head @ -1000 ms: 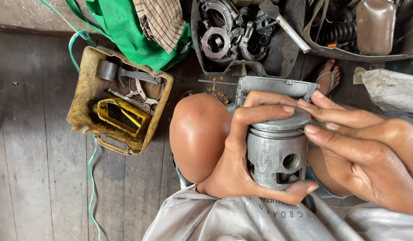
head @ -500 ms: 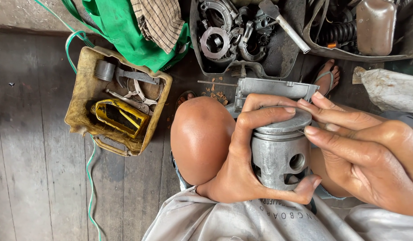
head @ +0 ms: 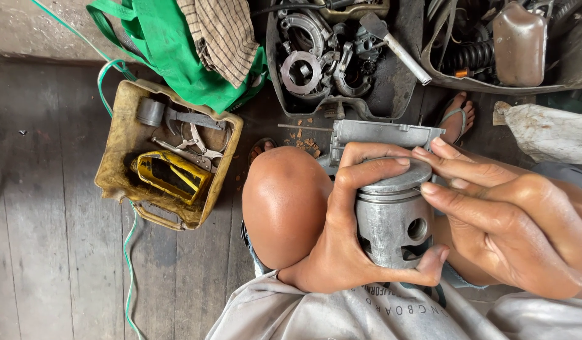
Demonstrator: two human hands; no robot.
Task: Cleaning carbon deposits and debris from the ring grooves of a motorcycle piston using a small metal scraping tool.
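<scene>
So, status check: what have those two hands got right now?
Left hand wraps grey metal piston. Right hand fingertips on its crown. Nothing blocking.

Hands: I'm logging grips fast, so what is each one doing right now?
Left hand: closed around the grey metal piston, thumb under its skirt.
Right hand: open, fingertips resting on the piston's crown edge, not gripping.

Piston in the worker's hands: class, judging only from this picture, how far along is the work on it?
Done: the piston is out of any engine, bare and grey. In hand: the left hand wraps its skirt while the right hand fingers press at the crown's ring grooves. Left: nothing is attached yet; engine parts fill the black tray.
</scene>
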